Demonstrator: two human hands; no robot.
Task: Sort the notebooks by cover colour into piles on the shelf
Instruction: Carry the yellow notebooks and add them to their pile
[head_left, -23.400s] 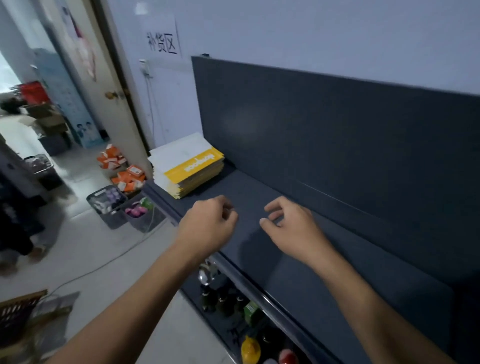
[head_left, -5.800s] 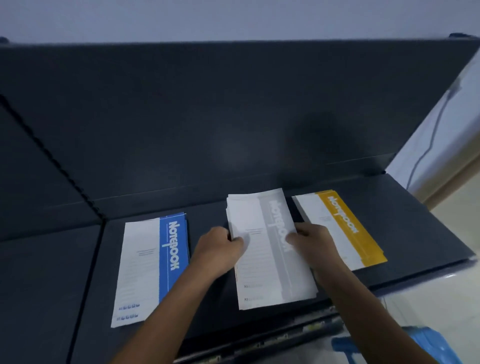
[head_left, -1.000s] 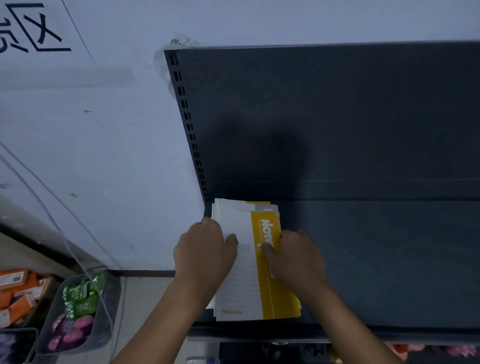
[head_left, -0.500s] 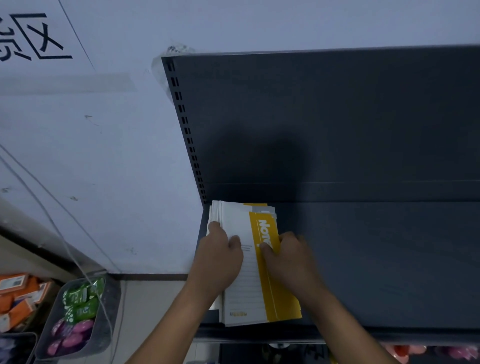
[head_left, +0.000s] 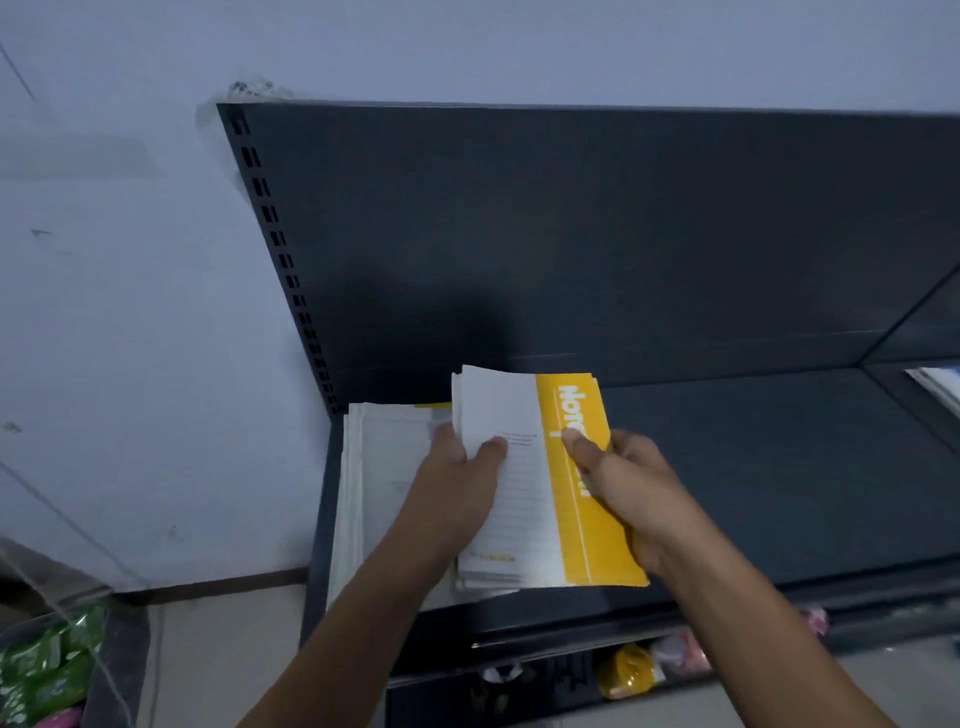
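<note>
Okay, nearest first: two bare forearms come up from the bottom edge. Below the shelf lip, a lower tier holds a yellow round-topped plastic container (head_left: 623, 670) and pink wrapped packets (head_left: 680, 656), both blurred. Bottom left, green foil packets (head_left: 44, 670) lie in a dark bin beside the pale floor (head_left: 223, 654).

The left hand (head_left: 457, 488) grips the left edge of a thin bundle of white paper notebooks with a yellow band on the top cover (head_left: 519, 519). Its thumb is pressed flat on the white part and its fingers are curled under, out of sight. The right hand (head_left: 636, 493) grips the bundle's right edge, thumb on the yellow band over the white lettering, fingers wrapped beneath. The bundle is over the left part of the dark grey metal shelf (head_left: 753, 467), long side running front to back, near end at the front lip. Can't tell if it touches the shelf board.

Just left, partly under the bundle's left edge, a flat stack of white-and-grey covered notebooks (head_left: 384, 467) lies at the shelf's left end. A yellow sliver shows at its far edge. Far right on the shelf, well apart, is the corner of a white notebook pile with a blue edge (head_left: 937, 387), cropped.

Behind is a dark grey flat back panel (head_left: 571, 234), with a slotted black upright (head_left: 275, 239) on its left and a pale blue-grey wall (head_left: 130, 312).
</note>
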